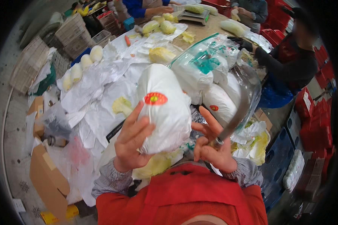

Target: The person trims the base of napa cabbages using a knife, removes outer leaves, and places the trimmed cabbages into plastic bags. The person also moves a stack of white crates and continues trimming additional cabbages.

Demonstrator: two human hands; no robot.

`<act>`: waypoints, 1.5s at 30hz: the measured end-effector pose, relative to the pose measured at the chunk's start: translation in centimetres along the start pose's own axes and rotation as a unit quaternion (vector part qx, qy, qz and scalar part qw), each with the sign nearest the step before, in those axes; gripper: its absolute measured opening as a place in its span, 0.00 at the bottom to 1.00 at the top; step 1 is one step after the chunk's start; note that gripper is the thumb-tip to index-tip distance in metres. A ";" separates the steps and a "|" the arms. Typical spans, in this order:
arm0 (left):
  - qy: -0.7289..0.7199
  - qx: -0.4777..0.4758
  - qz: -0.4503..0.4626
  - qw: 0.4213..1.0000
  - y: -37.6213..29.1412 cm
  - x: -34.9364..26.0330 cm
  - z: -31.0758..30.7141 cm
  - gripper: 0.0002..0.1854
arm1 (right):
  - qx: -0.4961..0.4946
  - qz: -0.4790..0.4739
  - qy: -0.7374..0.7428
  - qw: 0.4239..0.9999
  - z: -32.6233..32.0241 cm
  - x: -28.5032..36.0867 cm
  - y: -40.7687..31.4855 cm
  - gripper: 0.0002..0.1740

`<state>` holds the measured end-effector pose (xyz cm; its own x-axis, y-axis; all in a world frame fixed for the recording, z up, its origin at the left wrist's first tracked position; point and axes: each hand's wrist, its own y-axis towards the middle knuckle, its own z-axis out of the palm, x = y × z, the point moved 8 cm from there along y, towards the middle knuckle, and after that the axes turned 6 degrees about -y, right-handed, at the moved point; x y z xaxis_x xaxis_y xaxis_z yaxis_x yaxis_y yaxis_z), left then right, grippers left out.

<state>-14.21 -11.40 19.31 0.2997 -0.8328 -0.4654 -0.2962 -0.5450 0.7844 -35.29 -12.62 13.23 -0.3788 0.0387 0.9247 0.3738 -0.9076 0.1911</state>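
Observation:
A napa cabbage wrapped in white paper (163, 123), with a red oval sticker, is tilted up between my hands. My left hand (133, 139) holds its lower left side, fingers spread and slightly blurred. In my right hand (214, 149) is a knife with a curved blade (236, 119), its handle mostly hidden by the fingers. The blade points up and away, and my right fingertips are close to the cabbage's right side. Beyond that hand, more wrapped cabbages (218, 101) sit in a clear plastic bag (195, 52) with green print. Loose yellow-green leaves (157, 166) are below my hands.
White paper sheets (112, 81) cover the table's left side. A bare cabbage (160, 54) and a scale (194, 17) stand farther back. A gloved co-worker (287, 56) is at the right, near the bag. A cardboard box (49, 180) and red crates (317, 126) flank me.

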 end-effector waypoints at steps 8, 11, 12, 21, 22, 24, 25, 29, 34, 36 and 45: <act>0.119 0.133 -0.269 0.946 -17.8 3.7 1.1 0.30 | 0.030 0.324 -0.101 0.940 4.5 -18.4 -2.9 0.39; -0.033 0.088 -0.283 0.954 -20.9 3.7 0.3 0.26 | 0.014 0.295 -0.067 0.953 4.8 -21.4 -3.7 0.39; -0.053 0.072 -0.278 0.956 -21.1 4.2 -0.3 0.28 | 0.002 0.275 -0.094 0.957 4.4 -21.7 -3.7 0.39; 0.013 -0.005 -0.495 0.869 -22.7 11.6 -0.8 0.27 | 0.003 0.251 -0.150 0.956 4.3 -20.6 -3.5 0.35; -0.020 -0.001 -0.523 0.852 -23.2 11.8 -0.5 0.24 | 0.002 0.266 -0.149 0.953 4.2 -20.5 -3.8 0.34; -0.130 -0.036 -0.547 0.826 -23.7 11.8 -0.5 0.15 | -0.001 0.262 -0.120 0.958 4.1 -20.3 -3.6 0.32; -0.140 -0.025 -0.564 0.813 -24.1 11.9 -0.6 0.15 | -0.025 0.230 -0.217 0.948 3.3 -19.9 -3.0 0.33; -0.199 -0.029 -0.572 0.795 -24.2 12.8 -0.5 0.15 | -0.062 0.089 -0.411 0.905 3.3 -18.5 0.0 0.36; -0.209 -0.063 -0.466 0.857 -20.4 13.1 -2.3 0.09 | -0.047 0.134 -0.285 0.948 2.8 -19.3 1.8 0.31; -0.201 -0.093 -0.393 0.893 -17.6 12.3 -5.3 0.06 | -0.074 0.248 -0.166 0.952 1.2 -20.5 -0.1 0.26; 0.591 -0.099 -0.287 0.748 -11.5 8.8 -23.9 0.18 | -0.118 0.232 -0.089 0.961 -0.1 -23.2 -4.0 0.21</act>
<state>13.50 -10.12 15.94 0.9524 0.2631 -0.1542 0.2939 -0.6565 0.6947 -28.11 -9.93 -9.03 -0.0594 -0.3419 0.9379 0.2579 -0.9129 -0.3164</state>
